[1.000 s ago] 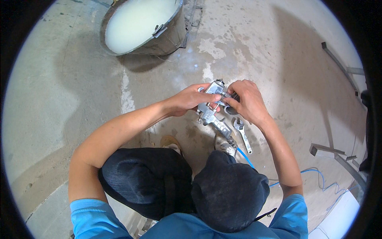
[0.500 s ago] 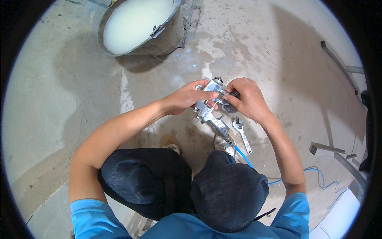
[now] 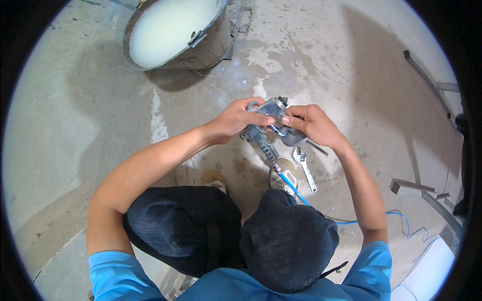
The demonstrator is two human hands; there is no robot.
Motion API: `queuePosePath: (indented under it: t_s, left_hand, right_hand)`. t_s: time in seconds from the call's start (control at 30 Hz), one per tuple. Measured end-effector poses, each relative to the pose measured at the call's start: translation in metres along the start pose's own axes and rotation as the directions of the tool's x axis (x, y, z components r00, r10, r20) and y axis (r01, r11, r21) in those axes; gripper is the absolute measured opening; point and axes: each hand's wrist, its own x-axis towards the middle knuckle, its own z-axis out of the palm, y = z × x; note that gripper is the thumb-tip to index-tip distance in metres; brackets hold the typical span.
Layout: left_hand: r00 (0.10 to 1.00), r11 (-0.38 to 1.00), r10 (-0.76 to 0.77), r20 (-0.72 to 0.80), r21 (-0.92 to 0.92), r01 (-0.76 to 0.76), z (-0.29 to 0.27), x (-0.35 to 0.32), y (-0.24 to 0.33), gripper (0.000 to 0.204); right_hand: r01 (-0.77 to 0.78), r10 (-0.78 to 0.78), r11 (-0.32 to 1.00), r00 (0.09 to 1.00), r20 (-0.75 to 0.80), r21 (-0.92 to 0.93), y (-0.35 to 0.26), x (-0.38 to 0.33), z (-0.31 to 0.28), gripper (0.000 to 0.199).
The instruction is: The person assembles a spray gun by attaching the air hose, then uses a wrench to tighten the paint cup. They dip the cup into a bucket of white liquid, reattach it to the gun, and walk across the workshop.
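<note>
A silver spray gun (image 3: 273, 108) is in my left hand (image 3: 241, 119), the fingers wrapped behind its body and the thumb lying across it. Its handle (image 3: 267, 149) slants down toward my knees, with a blue air hose (image 3: 291, 186) joined at the end. My right hand (image 3: 316, 123) is closed on the gun's right side, thumb and fingers pinching at a fitting. Below those fingers hangs a round grey part (image 3: 293, 138), and a thin dark tube (image 3: 317, 147) sticks out beside it. The fingertips partly hide the join. An adjustable wrench (image 3: 305, 168) lies on the floor just below.
A large bucket of milky liquid (image 3: 173, 32) stands at the far left on the stained concrete floor. Metal frame pieces (image 3: 414, 186) are at the right. The blue hose runs past my right knee (image 3: 291, 241) into loose coils (image 3: 409, 231).
The spray gun has turned in my hands, its handle now steeper and the hose end further left. The round grey part and thin tube have swung into view under my right hand.
</note>
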Motion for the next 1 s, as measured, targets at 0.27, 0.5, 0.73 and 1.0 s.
queuePosePath:
  t_s: [0.27,0.5,0.73,1.0]
  left_hand:
    - [0.999,0.997,0.042,-0.007,-0.071,-0.043,0.000,0.004,0.000,0.022]
    - [1.000,0.984,-0.008,-0.023,-0.177,0.004,0.003,0.006,-0.005,0.020]
    - [0.995,0.980,-0.099,-0.015,-0.176,0.095,0.006,0.003,-0.005,0.018]
    - [0.983,0.973,-0.155,-0.099,-0.186,0.134,0.009,0.001,-0.001,0.023]
  right_hand:
    - [0.162,-0.215,0.967,0.933,-0.288,-0.196,0.000,-0.002,0.009,0.031]
    - [0.137,-0.153,0.985,0.974,-0.166,-0.101,0.006,0.004,0.004,0.027]
    - [0.137,-0.143,0.989,0.979,-0.144,-0.053,0.005,0.005,0.011,0.026]
    - [0.178,-0.210,0.956,0.970,-0.125,-0.232,0.007,0.008,0.013,0.029]
